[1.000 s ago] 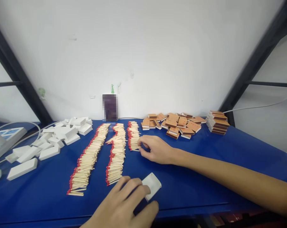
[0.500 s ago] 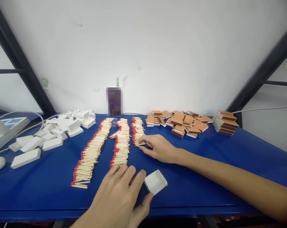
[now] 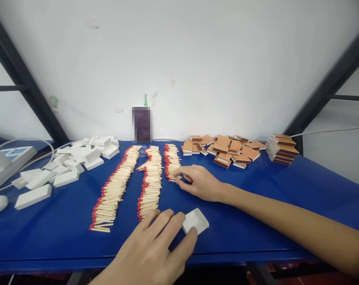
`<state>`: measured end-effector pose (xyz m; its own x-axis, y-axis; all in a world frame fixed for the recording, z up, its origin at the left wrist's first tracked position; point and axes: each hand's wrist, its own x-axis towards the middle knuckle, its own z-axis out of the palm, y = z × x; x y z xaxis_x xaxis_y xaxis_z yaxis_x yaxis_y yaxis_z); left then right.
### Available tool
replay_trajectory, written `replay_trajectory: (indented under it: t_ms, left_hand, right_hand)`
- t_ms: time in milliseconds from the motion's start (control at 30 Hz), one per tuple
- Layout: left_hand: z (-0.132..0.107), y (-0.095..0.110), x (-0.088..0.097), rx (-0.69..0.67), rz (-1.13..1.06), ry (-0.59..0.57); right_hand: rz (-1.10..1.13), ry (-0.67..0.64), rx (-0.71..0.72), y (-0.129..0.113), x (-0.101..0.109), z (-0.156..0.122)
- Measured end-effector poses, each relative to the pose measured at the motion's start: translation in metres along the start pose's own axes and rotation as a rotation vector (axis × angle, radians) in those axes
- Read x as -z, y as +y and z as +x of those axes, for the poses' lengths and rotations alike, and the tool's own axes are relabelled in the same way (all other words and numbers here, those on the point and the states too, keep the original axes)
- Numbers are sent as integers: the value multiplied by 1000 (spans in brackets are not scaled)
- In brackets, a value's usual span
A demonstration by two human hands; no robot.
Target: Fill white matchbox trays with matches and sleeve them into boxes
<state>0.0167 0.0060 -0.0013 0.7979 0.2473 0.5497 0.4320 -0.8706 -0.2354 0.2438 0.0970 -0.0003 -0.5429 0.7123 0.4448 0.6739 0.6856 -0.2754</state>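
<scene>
- The left hand (image 3: 155, 249) lies low at the near edge of the blue desk (image 3: 256, 206). Its grip is loosely open, with the fingers stretched forward.
- Its forefinger and thumb tips touch the near-left side of a small white tray (image 3: 196, 221). The tray sits flat on the desk and is not closed in the hand.
- The right hand (image 3: 201, 183) reaches in from the right, palm down and fingers curled. The fingertips rest at the near end of the short row of matches (image 3: 171, 161).
- I cannot tell whether that grip has a match pinched, as the fingertips hide it.
- Just left of the short row runs the middle row of matches (image 3: 149, 180), and beyond that the long left row (image 3: 116, 182). All have red heads.
- A heap of white trays (image 3: 78, 158) lies at the far left.
- A pile of brown sleeves (image 3: 223, 149) lies at the far right by the wall, with a neat stack (image 3: 282, 148) beside it.
- A power strip (image 3: 7, 162) sits at the left edge.
</scene>
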Motion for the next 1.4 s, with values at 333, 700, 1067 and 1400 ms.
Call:
replay_trajectory:
  t_ms: [333,700,1067,1400]
  left_hand:
    - [-1,0,-1,-23,-19,-47]
    - [-1,-1,0,-17,-72,-50]
    - [-4,0,0,-19,-114,-51]
    - [-6,1,1,13,-87,-128]
  right_hand:
    - [50,-16,-36,4,-2,0]
    - [23,-49,35,1,0,-2]
    - [68,-80,42,1,2,-1]
    - [97,-58,96,1,1,-2]
